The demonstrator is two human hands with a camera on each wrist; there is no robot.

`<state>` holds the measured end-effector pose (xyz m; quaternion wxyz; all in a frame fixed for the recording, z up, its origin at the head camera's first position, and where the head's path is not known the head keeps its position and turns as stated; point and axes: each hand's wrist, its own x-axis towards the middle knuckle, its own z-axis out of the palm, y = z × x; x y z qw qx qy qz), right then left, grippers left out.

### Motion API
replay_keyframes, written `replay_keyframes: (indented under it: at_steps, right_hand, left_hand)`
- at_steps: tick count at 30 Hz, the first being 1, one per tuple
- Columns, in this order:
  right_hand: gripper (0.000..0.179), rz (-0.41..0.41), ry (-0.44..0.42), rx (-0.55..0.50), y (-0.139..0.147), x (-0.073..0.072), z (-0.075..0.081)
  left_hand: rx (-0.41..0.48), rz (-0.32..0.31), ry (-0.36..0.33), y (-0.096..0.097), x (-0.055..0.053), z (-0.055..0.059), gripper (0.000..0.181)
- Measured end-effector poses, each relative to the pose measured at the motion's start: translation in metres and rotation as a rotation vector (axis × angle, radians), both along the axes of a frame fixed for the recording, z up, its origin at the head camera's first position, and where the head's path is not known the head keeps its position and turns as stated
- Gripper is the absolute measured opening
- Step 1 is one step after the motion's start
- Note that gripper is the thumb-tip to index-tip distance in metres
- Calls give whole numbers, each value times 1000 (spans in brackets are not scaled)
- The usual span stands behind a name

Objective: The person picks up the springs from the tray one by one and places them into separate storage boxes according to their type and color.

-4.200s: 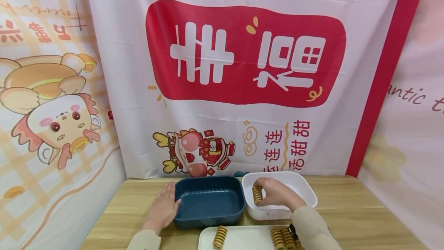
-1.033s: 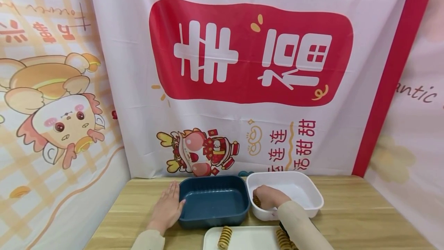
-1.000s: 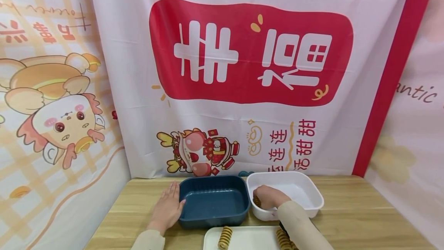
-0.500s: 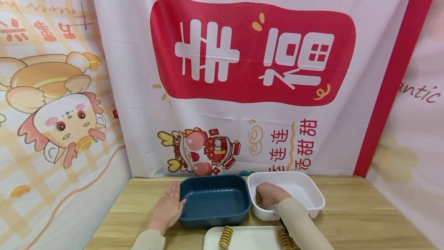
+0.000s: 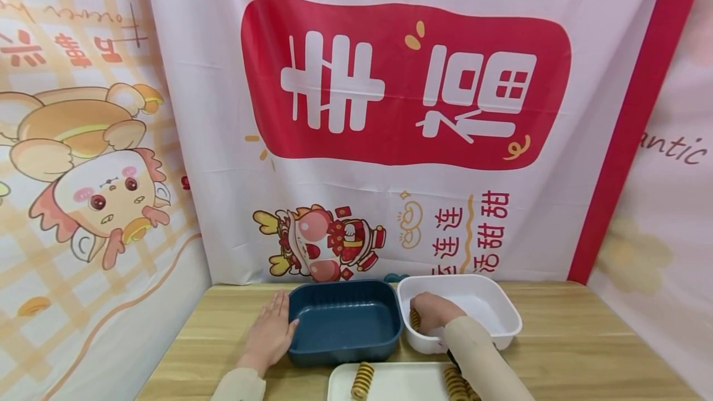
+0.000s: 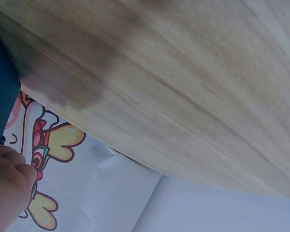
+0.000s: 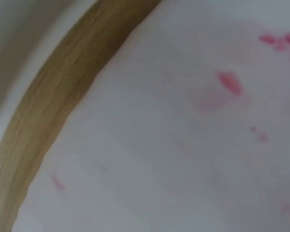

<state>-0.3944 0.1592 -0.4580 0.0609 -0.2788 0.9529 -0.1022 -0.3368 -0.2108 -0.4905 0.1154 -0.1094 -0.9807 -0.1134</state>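
Note:
In the head view, my right hand (image 5: 437, 311) reaches down inside the white container (image 5: 509, 320) and holds a brown, ridged, coil-like roll (image 5: 414, 320) near its left wall. The fingertips are hidden from the camera. My left hand (image 5: 270, 330) rests with straight fingers along the left outer side of the dark blue container (image 5: 342, 354). Part of that hand (image 6: 9, 186) shows beside the blue wall (image 6: 0, 92) in the left wrist view. Only the white container's pink-marked wall (image 7: 150, 135) fills most of the right wrist view; neither hand nor roll appears there.
A white tray (image 5: 403, 382) stands at the front edge of the view. On it lie one similar roll (image 5: 362, 380) at the left and more rolls (image 5: 457, 383) at the right, partly covered by the right sleeve (image 5: 484, 357). A printed banner (image 5: 401, 85) hangs behind the wooden table (image 5: 568, 339).
Since the earliest frame, my right hand has lowered the roll into the white container. Over the last half second it has barely moved. My left hand stays against the blue container.

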Motion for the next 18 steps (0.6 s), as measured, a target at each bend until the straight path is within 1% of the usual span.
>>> replay_keyframes:
  at_steps: [5,9,15,18]
  right_hand:
    - [26,-14,-6,14,0,0,1]
    - [27,-19,-12,6,0,-1,4]
    - [30,53,44,-6,0,-1,8]
    - [36,48,41,-4,1,-1,11]
  left_hand:
    - [2,0,3,0,0,1,62]
    - [-3,1,3,1,1,2,62]
    - [2,5,-3,1,3,6,61]
    - [0,5,-11,1,4,7,62]
